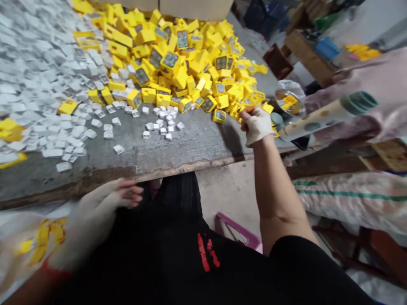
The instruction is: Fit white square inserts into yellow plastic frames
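Yellow parts [180, 77] in one heap, two hands [258, 125], right seemingly touching them

Reaching forward with the right hand [257, 125], clad in a whitish glove [260, 127], back of the hand upward, bare fingers [247, 115] curled inward; too small to tell how tightly closed. Extending the right forearm [276, 182] back from that hand, bare down to the elbow [282, 220], then entering a black sleeve [295, 254]. Holding the left hand [95, 209] well apart from the right and closer to the torso [152, 262], fingers loosely bent, tips bare, slightly blurred. Circled by a red band [55, 271] at the left wrist.
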`<action>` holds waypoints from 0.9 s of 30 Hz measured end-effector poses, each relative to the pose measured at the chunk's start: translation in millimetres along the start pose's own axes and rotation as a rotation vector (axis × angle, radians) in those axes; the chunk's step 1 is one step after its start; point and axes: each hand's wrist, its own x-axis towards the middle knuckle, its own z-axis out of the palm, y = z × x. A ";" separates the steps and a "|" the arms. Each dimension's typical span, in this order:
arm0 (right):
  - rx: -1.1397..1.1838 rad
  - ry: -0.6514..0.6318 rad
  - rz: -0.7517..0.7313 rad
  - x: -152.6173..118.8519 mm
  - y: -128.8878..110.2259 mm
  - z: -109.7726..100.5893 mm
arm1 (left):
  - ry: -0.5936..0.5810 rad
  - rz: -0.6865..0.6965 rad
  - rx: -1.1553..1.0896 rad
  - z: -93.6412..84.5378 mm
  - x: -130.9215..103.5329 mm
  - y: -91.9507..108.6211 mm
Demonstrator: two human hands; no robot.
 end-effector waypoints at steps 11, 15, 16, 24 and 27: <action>-0.392 -0.395 -0.635 -128.4 -95.9 116.4 | -0.208 0.001 -0.352 32.1 39.8 -8.7; -0.666 -0.122 -0.294 -55.4 -61.1 121.0 | -0.160 0.069 -0.454 18.1 41.6 -13.1; -0.702 -0.132 -0.259 -43.5 -56.0 125.1 | -0.143 0.081 -0.468 17.5 42.5 -13.6; -0.301 -0.148 -0.523 -103.9 -89.8 132.8 | -0.204 0.032 -0.577 24.4 42.7 -17.0; -0.048 -0.244 -0.686 -152.3 -117.4 135.8 | -0.263 0.029 -0.636 25.9 40.6 -21.9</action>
